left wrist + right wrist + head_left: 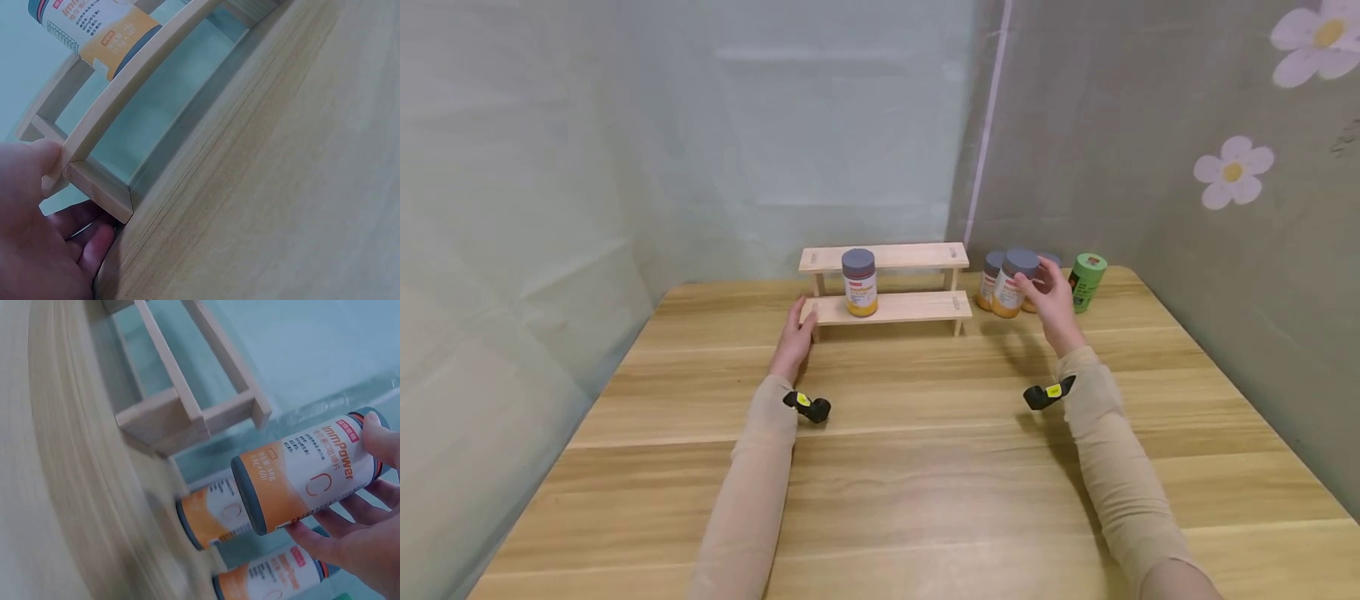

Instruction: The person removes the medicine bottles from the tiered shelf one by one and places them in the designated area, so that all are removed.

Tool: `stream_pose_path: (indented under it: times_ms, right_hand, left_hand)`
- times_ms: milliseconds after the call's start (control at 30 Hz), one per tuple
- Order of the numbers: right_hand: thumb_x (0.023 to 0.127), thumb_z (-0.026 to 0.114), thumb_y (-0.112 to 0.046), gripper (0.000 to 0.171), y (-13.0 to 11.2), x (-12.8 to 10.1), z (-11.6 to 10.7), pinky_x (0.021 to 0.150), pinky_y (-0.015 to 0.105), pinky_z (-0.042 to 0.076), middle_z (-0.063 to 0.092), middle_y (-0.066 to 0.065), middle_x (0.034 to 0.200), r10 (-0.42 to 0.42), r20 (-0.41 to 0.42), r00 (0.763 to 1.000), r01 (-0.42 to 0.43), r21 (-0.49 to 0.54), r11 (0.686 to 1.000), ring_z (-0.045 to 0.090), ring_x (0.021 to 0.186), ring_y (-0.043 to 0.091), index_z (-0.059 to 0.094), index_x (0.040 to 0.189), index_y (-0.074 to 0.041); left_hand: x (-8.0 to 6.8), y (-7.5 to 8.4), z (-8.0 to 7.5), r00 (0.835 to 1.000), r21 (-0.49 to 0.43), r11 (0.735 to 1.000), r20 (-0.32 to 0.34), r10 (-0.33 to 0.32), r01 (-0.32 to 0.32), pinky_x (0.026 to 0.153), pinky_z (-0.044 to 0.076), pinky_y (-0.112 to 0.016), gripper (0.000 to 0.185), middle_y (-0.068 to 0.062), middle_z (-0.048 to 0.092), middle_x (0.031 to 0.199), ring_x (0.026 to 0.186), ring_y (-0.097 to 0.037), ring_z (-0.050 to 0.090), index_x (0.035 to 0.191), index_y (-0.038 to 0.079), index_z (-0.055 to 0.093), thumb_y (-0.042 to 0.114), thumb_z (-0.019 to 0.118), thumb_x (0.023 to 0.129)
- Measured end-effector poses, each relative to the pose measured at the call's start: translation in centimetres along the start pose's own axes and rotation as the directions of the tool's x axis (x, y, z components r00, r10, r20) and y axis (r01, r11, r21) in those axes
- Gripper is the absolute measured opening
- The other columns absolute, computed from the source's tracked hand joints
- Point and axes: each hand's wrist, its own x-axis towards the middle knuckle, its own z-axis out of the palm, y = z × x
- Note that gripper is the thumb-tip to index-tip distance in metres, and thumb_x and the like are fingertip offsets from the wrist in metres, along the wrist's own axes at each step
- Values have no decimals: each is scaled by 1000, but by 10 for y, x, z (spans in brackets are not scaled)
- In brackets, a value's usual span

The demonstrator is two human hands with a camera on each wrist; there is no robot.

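A two-tier wooden rack stands at the back of the table. One orange-and-white bottle with a grey cap stands upright on its lower shelf, also visible in the left wrist view. My left hand rests against the rack's left end; the thumb touches the shelf end and the fingers lie by the leg. My right hand grips a matching bottle just right of the rack. The right wrist view shows that bottle held off the table, fingers curled round it.
Two more bottles of the same kind stand behind the held one, with a green can to their right. Curtain walls close in at the back and on both sides. The wooden table stretches toward me.
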Motion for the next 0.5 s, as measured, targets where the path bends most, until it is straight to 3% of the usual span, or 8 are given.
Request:
stream_pose_path:
  times_ms: [200, 500]
  right_hand:
    - [97, 57, -25, 61, 9, 0, -7, 87, 13, 44, 42, 19, 146, 35, 18, 999, -35, -2, 999, 47, 124, 19, 31, 149, -6]
    - [96, 59, -28, 63, 17, 5, -15, 79, 14, 45, 46, 15, 140, 46, 31, 998, -45, -20, 999, 49, 106, 5, 32, 149, -6]
  left_hand:
    - [-1, -1, -1, 1000, -1, 1000, 0, 8, -8, 124, 13, -48, 60, -7, 8, 165, 151, -32, 14, 157, 25, 10, 38, 35, 105]
    - [-1, 1, -2, 1000, 6, 1000, -4, 2, -2, 124, 12, -48, 59, -8, 9, 165, 151, -32, 13, 157, 26, 10, 37, 35, 105]
